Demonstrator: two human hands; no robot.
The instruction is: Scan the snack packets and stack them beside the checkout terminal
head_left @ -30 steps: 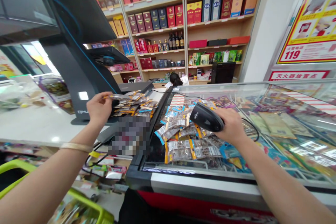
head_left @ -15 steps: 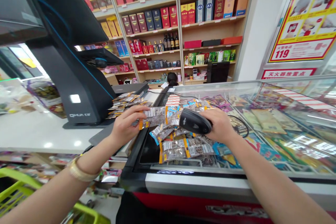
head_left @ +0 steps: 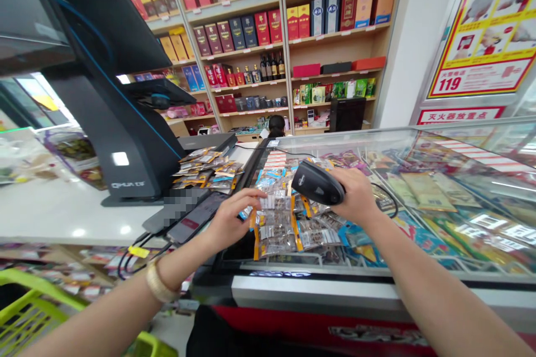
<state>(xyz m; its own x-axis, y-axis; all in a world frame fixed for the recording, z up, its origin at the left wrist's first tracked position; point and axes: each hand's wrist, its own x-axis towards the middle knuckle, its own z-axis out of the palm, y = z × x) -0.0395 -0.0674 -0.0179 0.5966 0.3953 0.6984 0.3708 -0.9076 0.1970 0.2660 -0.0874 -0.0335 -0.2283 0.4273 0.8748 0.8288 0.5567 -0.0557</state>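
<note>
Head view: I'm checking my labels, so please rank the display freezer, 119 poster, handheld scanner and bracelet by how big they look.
Largest to smallest:
Display freezer
119 poster, cut off by the frame
Handheld scanner
Bracelet

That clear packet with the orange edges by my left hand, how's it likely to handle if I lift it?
The packet looks small and thin, so it is probably light. Its crinkled clear film suggests it would flex or sag rather than stay stiff. The glossy surface may also let it slide against the neighbouring packets.
</note>
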